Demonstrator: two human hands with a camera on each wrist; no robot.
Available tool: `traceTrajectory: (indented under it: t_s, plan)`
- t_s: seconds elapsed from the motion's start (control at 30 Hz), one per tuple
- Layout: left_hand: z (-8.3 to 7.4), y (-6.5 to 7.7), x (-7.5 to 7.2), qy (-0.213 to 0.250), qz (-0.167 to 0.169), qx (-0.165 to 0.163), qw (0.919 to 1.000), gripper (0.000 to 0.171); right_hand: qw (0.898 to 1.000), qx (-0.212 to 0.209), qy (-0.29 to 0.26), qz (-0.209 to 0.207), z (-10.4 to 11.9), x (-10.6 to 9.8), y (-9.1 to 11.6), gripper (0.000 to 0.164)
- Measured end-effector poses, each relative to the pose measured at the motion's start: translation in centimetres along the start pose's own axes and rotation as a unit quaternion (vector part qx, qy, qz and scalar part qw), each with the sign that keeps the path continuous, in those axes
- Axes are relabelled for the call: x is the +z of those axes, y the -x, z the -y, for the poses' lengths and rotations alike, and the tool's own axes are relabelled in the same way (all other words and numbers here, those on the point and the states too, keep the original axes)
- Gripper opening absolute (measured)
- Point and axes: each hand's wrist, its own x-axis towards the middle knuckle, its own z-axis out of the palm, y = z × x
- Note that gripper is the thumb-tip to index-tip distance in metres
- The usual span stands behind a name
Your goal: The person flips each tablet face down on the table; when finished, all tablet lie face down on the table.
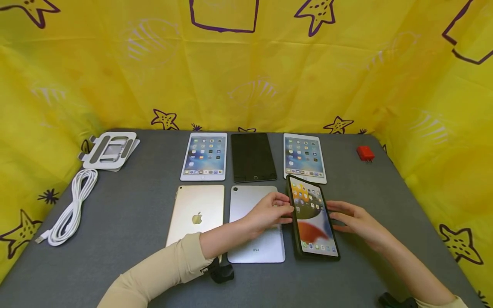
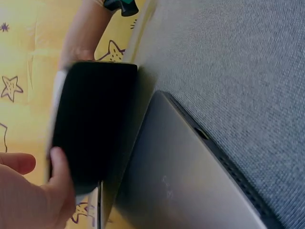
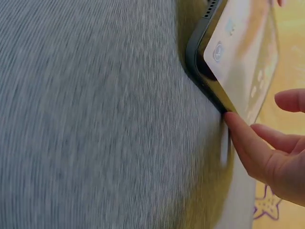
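Observation:
A tablet in a black case [image 1: 313, 218] is tilted, its screen lit and its left side raised above the table. My left hand [image 1: 271, 209] touches that raised side with its fingertips. In the left wrist view, one finger of this hand [image 2: 35, 198] lies against the dark back of the tablet [image 2: 97, 124], and another stands apart. On the other side, my right hand [image 1: 356, 220] touches the right edge with its fingertips. One straight finger of this hand [image 3: 274, 157] meets the case edge in the right wrist view. Below my left hand lies a silver iPad [image 1: 256, 248], back up.
A gold iPad [image 1: 197, 201] lies back up. Behind are a white tablet [image 1: 204, 156], a black tablet [image 1: 253, 156] and another white tablet [image 1: 304, 156]. At left sit a folding stand [image 1: 110, 149] and a coiled white cable [image 1: 73, 209]; at right, a red charger [image 1: 365, 153].

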Motion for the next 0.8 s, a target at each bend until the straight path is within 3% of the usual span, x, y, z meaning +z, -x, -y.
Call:
traceTrajectory:
  t_s: [0.33,0.53,0.8]
  plan:
    - [-1.2,1.1,0.7,-0.039,0.005,0.111,0.9931,0.039,0.997,-0.001,-0.062,0.056,0.9,2.8,-1.0,0.057]
    - [-1.9,1.2,0.8,-0.063,0.002,0.131,0.9894,0.043,0.991,-0.004,-0.104,0.086,0.8,3.7,-1.4,0.060]
    - [-2.5,1.0,1.1,-0.175,-0.027,0.159,0.9712,0.054,0.991,0.019,-0.084,0.104,1.5,4.6,-2.3,0.065]
